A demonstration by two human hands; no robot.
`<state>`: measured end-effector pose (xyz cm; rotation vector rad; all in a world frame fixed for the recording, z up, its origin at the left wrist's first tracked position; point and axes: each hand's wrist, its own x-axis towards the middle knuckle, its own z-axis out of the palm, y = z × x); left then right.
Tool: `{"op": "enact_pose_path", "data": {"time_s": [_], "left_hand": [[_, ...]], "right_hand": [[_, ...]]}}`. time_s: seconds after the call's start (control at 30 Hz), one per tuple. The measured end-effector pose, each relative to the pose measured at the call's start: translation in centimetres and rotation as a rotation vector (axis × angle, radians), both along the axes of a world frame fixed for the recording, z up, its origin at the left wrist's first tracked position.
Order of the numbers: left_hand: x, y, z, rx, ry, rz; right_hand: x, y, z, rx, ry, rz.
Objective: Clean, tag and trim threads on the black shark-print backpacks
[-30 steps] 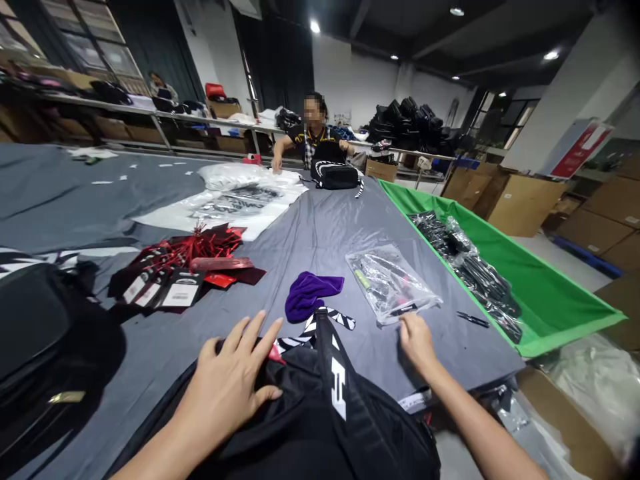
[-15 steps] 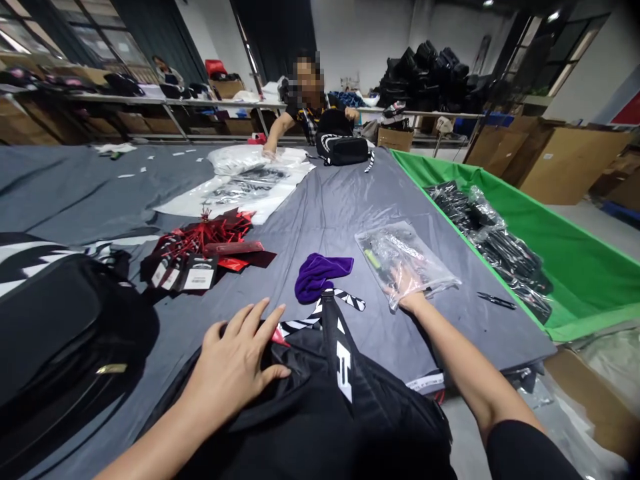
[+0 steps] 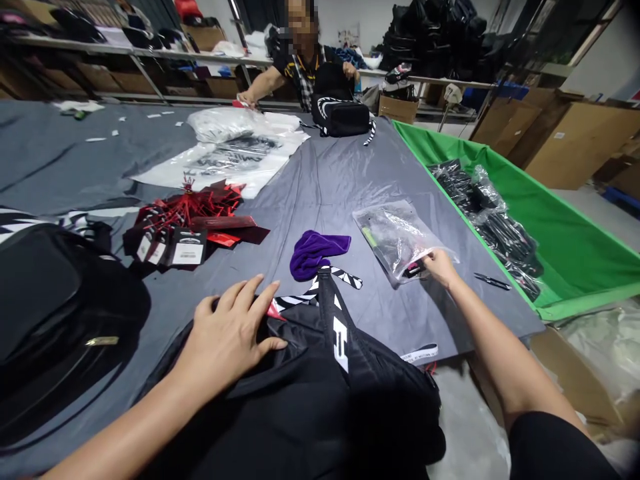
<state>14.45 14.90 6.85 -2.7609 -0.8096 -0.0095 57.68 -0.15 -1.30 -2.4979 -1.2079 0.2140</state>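
Observation:
My left hand (image 3: 231, 327) lies on a black backpack (image 3: 300, 393) in front of me, fingers spread and thumb apart. A strap with a white logo (image 3: 341, 340) runs over the backpack, and a bit of red shows beside my fingertips. To the right, my right hand (image 3: 440, 265) is at the mouth of a clear plastic bag (image 3: 395, 233) that lies on the table. Its fingers are closed around a small dark thing (image 3: 414, 268), partly under the plastic, whose kind I cannot make out. A purple cloth (image 3: 315, 255) lies just beyond the backpack.
Red and black hang tags (image 3: 195, 227) lie at left, beyond another black backpack (image 3: 65, 320). A pen-like black tool (image 3: 493, 281) rests near the table's right edge. A green bin (image 3: 565, 240) holds bagged black goods. Across the table a person stands by a black backpack (image 3: 345, 117).
My right hand has drawn back from inside the clear bag to its mouth, with a small dark thing at its fingers. My left hand stays on the backpack. The view has tilted down.

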Motion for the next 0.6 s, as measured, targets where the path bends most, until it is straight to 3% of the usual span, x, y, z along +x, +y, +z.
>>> {"op": "enact_pose_path", "data": {"time_s": [0.1, 0.2, 0.37, 0.5, 0.6], "left_hand": [[0.1, -0.2, 0.5, -0.004, 0.020, 0.028], [0.3, -0.8, 1.3, -0.033, 0.038, 0.071], [0.5, -0.3, 1.9, -0.091, 0.047, 0.110], [0.3, -0.5, 1.8, -0.073, 0.004, 0.105], [0.1, -0.6, 1.7, -0.064, -0.031, 0.080]], "right_hand": [[-1.9, -0.9, 0.3, -0.073, -0.048, -0.035], [-5.3, -1.4, 0.7, -0.130, -0.096, 0.038], [-9.7, -0.6, 3.0, -0.313, -0.384, 0.105], [-12.6, 1.1, 4.8, -0.345, -0.350, 0.165], [-13.6, 2.5, 4.8, -0.341, -0.286, 0.201]]}}
